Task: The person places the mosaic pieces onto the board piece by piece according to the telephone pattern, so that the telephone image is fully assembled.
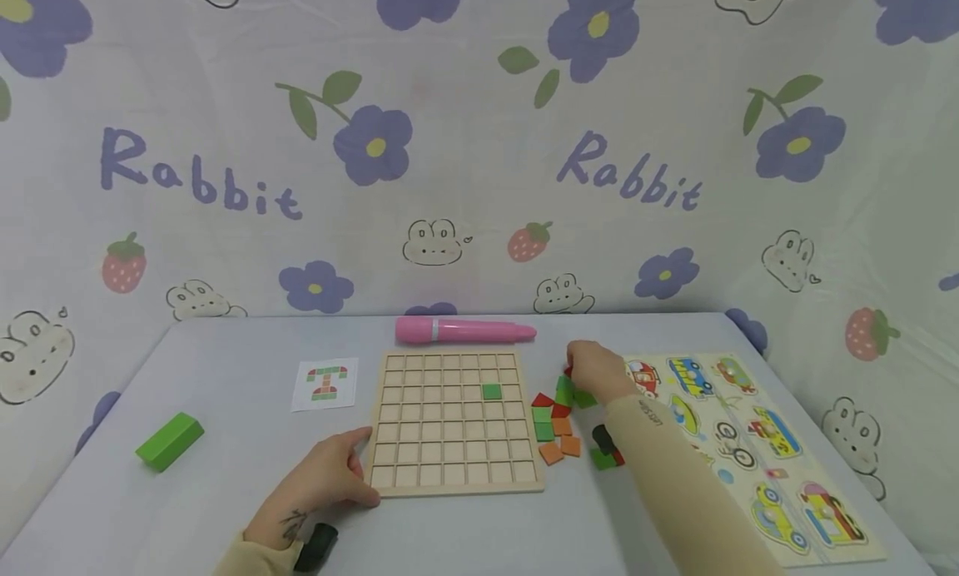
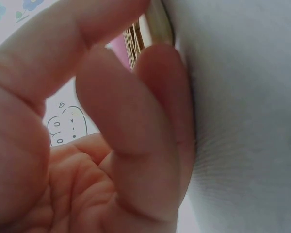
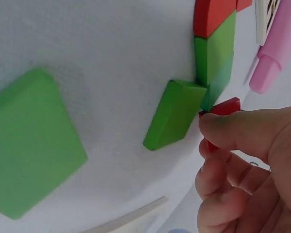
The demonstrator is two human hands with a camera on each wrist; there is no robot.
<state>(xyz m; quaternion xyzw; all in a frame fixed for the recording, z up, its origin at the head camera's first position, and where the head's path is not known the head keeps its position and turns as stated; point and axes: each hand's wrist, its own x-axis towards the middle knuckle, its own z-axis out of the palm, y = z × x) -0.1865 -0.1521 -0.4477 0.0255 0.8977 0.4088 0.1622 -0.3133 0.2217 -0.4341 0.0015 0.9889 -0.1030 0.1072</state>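
My left hand (image 1: 325, 474) rests against the left edge of a wooden grid board (image 1: 457, 490), its thumb at the near corner. In the left wrist view, curled fingers (image 2: 140, 126) reach the board's rim (image 2: 157, 24). One green tile (image 1: 491, 391) sits in a cell toward the board's upper right. Beyond the board's right side, my right hand (image 1: 599, 372) pinches a red tile (image 3: 226, 107) between thumb and fingertip. Just beside it lie green tiles (image 3: 174, 116). More red, green and orange tiles (image 1: 562, 427) are scattered along the board's right edge.
A pattern card (image 1: 325, 384) lies left of the board, and a green block (image 1: 171, 441) farther left. The pink pen-shaped object (image 1: 464, 330) lies behind the board. On the right, a vehicle picture puzzle (image 1: 749, 451) sits partly under my right forearm. A printed curtain (image 1: 479, 143) hangs behind.
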